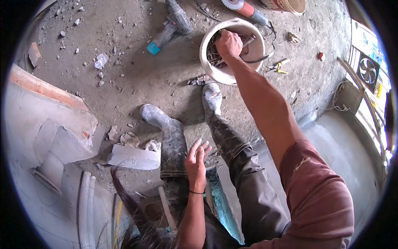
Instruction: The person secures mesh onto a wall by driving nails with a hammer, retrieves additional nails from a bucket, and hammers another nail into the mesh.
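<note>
My right hand (229,44) reaches down into a round white bucket (204,54). Its fingers are bent among a heap of thin metal pieces, like nails or screws (214,57), and what they hold, if anything, is hidden. A dark cable runs out over the bucket's right side. In front of my body, over my legs, my left hand (197,159) is raised with fingers stretched out and nothing in it. A dark band circles that wrist.
A cordless drill (178,20) with a teal battery end lies left of the bucket. Behind it are a red angle grinder (244,9) and another bucket (296,6). Yellow-handled pliers (278,67) lie at right. Rubble dots the floor; a fan (368,69) stands far right.
</note>
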`<action>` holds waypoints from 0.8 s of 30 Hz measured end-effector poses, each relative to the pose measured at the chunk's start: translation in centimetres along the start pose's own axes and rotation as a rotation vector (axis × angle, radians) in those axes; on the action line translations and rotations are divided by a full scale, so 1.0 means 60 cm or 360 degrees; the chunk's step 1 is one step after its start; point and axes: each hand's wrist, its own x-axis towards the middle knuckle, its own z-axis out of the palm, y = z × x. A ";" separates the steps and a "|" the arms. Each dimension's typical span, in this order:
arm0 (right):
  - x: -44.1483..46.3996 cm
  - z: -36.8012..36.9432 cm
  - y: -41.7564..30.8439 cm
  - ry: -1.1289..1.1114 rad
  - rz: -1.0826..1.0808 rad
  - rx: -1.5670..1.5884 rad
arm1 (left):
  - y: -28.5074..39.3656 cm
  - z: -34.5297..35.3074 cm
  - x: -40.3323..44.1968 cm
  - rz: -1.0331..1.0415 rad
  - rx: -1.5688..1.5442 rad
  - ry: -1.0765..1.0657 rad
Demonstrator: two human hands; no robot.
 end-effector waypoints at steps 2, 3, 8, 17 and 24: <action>-0.002 0.001 0.008 0.0091 -0.0130 0.0052 | 0.003 -0.001 0.002 0.0017 -0.0019 0.0000; -0.007 0.001 0.011 0.0276 -0.0156 0.0228 | 0.004 -0.004 -0.002 0.0021 -0.0038 -0.0002; -0.028 -0.063 0.048 0.0165 0.0304 0.1703 | 0.005 -0.009 -0.005 0.0040 -0.0066 -0.0012; -0.151 -0.195 0.070 -0.0906 0.1027 0.3400 | 0.000 -0.025 -0.009 0.0074 -0.0026 -0.0054; -0.192 -0.153 0.081 -0.1051 0.0830 0.3405 | -0.013 -0.034 -0.010 0.0081 -0.0056 -0.0042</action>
